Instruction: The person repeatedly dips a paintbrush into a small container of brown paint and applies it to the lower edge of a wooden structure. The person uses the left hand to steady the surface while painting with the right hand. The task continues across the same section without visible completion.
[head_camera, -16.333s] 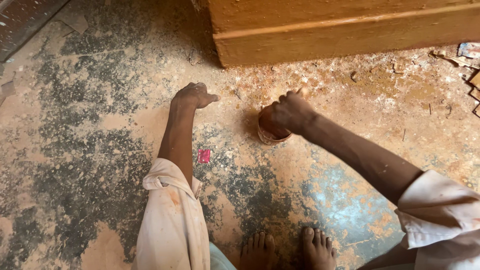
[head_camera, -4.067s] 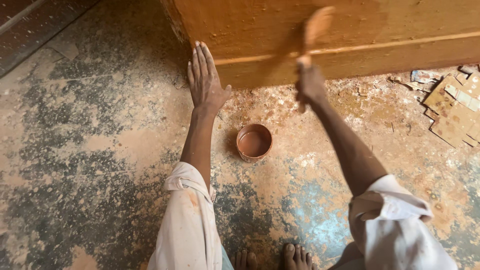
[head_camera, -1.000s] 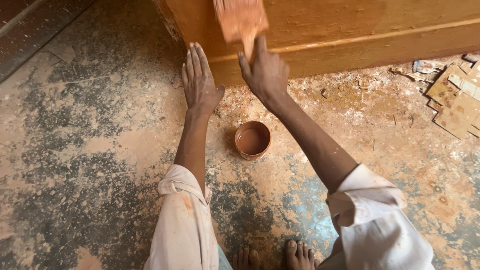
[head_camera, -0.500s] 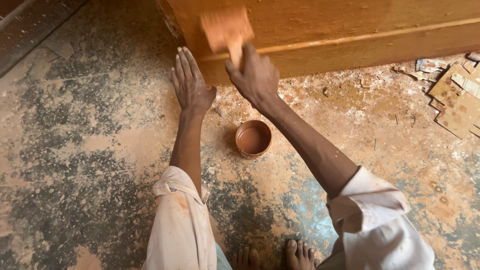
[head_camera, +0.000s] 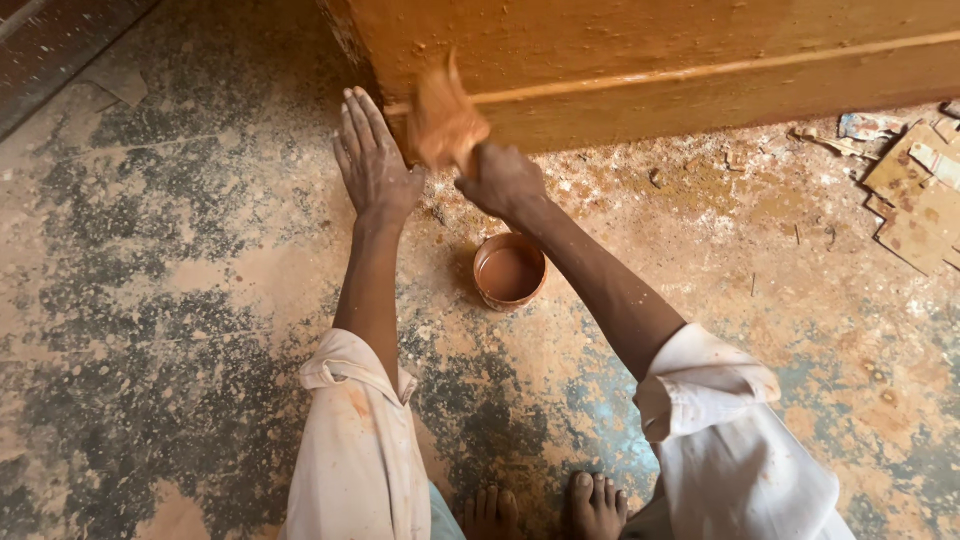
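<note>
brush (head_camera: 440, 120) moved lower-left | right hand (head_camera: 500, 180) fingers clenched on it | left hand (head_camera: 375, 165) flat, released | bowl (head_camera: 510, 270): brown paint

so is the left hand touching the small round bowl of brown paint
Apart. The head view shows the left hand flat on the floor, with bare stained floor between it and the small round bowl.

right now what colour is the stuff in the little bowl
Reddish-brown liquid, matching the bowl; the head view shows it.

Rolled white sleeves (paint-stained), bare feet (head_camera: 545, 505)
</note>
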